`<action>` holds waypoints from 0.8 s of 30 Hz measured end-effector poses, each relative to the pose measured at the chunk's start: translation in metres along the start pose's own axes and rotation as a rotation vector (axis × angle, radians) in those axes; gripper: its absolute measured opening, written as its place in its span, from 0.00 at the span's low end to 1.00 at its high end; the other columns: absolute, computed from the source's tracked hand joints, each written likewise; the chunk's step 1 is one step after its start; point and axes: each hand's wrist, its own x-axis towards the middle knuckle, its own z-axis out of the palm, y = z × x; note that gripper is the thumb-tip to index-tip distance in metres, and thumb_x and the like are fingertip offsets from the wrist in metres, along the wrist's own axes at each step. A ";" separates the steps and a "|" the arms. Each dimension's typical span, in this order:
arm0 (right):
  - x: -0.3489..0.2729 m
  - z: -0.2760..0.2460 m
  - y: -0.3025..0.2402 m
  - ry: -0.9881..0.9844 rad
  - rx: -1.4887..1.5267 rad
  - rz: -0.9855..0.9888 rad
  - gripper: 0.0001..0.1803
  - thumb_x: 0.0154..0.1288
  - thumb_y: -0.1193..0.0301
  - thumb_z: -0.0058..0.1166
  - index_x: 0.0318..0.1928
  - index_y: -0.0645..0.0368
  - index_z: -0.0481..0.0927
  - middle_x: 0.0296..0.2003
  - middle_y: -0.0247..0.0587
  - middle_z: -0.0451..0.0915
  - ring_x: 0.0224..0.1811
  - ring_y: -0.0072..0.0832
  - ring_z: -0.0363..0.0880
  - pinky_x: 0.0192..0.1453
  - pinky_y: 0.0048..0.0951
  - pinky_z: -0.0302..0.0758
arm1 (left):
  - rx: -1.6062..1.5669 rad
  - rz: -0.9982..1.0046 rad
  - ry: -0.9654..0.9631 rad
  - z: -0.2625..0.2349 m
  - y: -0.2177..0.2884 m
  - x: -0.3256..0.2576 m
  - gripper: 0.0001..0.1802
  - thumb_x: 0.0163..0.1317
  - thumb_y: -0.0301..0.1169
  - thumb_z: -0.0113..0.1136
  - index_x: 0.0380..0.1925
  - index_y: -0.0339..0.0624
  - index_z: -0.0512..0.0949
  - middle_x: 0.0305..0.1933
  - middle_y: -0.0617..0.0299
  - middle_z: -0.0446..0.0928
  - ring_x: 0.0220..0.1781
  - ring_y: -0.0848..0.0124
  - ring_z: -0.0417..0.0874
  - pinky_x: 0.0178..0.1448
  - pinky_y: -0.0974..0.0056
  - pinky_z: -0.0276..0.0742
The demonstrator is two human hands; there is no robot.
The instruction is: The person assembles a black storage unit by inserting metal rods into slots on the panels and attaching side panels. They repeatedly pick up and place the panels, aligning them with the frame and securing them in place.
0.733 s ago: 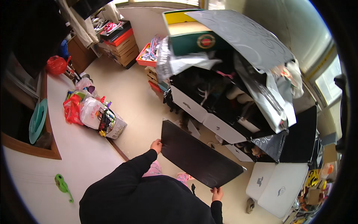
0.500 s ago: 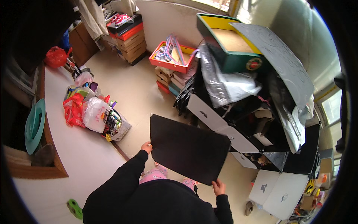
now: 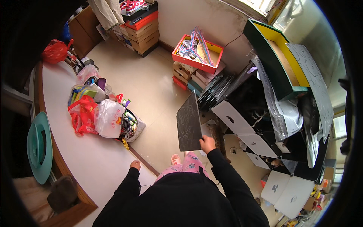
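Observation:
A dark grey plastic panel [image 3: 189, 125] with a swirl pattern hangs tilted in front of me. My right hand [image 3: 207, 144] is closed on its lower right edge. Off to the left, apart from the panel, my left hand [image 3: 135, 165] is curled with nothing visible in it. Right of the panel stands a black cube storage rack with white doors [image 3: 232, 118]. Several similar thin dark panels [image 3: 215, 92] lean in a stack beyond my right hand, beside the rack.
Red and white plastic bags [image 3: 109, 118] and a filled basket [image 3: 134, 126] sit at the left. Farther off, a red box of hangers [image 3: 197, 55] tops stacked boxes. A green box [image 3: 274, 62] rests on the rack. A brown mottled shape [image 3: 217, 139] lies on the floor near my right hand.
My left hand has let go of the panel and dropped left. My right hand has raised the panel and turned it on edge, bringing its swirled face into view. My view has shifted.

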 end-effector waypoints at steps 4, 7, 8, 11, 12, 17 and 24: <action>0.043 -0.006 0.006 -0.009 -0.058 0.057 0.11 0.53 0.67 0.55 0.27 0.64 0.74 0.25 0.59 0.75 0.32 0.55 0.75 0.36 0.50 0.71 | -0.084 -0.142 -0.065 0.004 0.015 0.000 0.13 0.61 0.32 0.53 0.44 0.42 0.75 0.33 0.58 0.77 0.30 0.65 0.83 0.25 0.63 0.76; 0.062 -0.014 0.015 0.010 -0.087 0.045 0.10 0.53 0.68 0.56 0.27 0.63 0.73 0.24 0.58 0.75 0.31 0.56 0.75 0.35 0.51 0.71 | -0.024 -0.046 -0.125 0.010 0.043 0.012 0.12 0.61 0.32 0.53 0.44 0.41 0.75 0.32 0.60 0.76 0.29 0.68 0.81 0.25 0.66 0.75; 0.070 -0.017 0.018 0.012 -0.118 0.034 0.10 0.53 0.69 0.56 0.28 0.62 0.73 0.23 0.58 0.76 0.30 0.55 0.75 0.34 0.52 0.71 | -0.002 -0.057 -0.135 0.015 0.056 0.018 0.12 0.61 0.32 0.53 0.44 0.42 0.75 0.32 0.60 0.76 0.28 0.69 0.80 0.25 0.67 0.75; 0.086 -0.026 0.026 0.032 -0.111 0.074 0.09 0.54 0.69 0.55 0.27 0.62 0.72 0.23 0.57 0.75 0.30 0.55 0.75 0.33 0.51 0.70 | -0.094 -0.020 -0.171 0.018 0.102 0.039 0.11 0.62 0.33 0.53 0.42 0.40 0.75 0.28 0.62 0.75 0.25 0.72 0.78 0.24 0.69 0.73; 0.090 -0.031 0.029 0.015 -0.085 0.093 0.09 0.54 0.69 0.55 0.28 0.63 0.72 0.23 0.58 0.75 0.30 0.56 0.74 0.33 0.52 0.69 | -0.109 -0.035 -0.181 0.017 0.119 0.046 0.11 0.62 0.33 0.53 0.41 0.40 0.75 0.28 0.63 0.75 0.25 0.72 0.77 0.24 0.70 0.72; 0.105 -0.048 0.051 0.031 -0.050 0.261 0.09 0.56 0.70 0.53 0.29 0.63 0.70 0.23 0.61 0.73 0.30 0.59 0.72 0.32 0.53 0.67 | -0.134 0.116 -0.183 0.022 0.222 0.087 0.14 0.64 0.34 0.53 0.45 0.37 0.74 0.29 0.61 0.77 0.26 0.73 0.78 0.28 0.69 0.72; 0.112 -0.068 0.056 0.008 -0.011 0.409 0.10 0.60 0.70 0.52 0.36 0.64 0.72 0.26 0.60 0.73 0.31 0.58 0.71 0.31 0.50 0.66 | -0.018 0.223 -0.278 0.040 0.334 0.117 0.16 0.67 0.34 0.48 0.51 0.38 0.71 0.35 0.61 0.77 0.33 0.73 0.79 0.36 0.69 0.73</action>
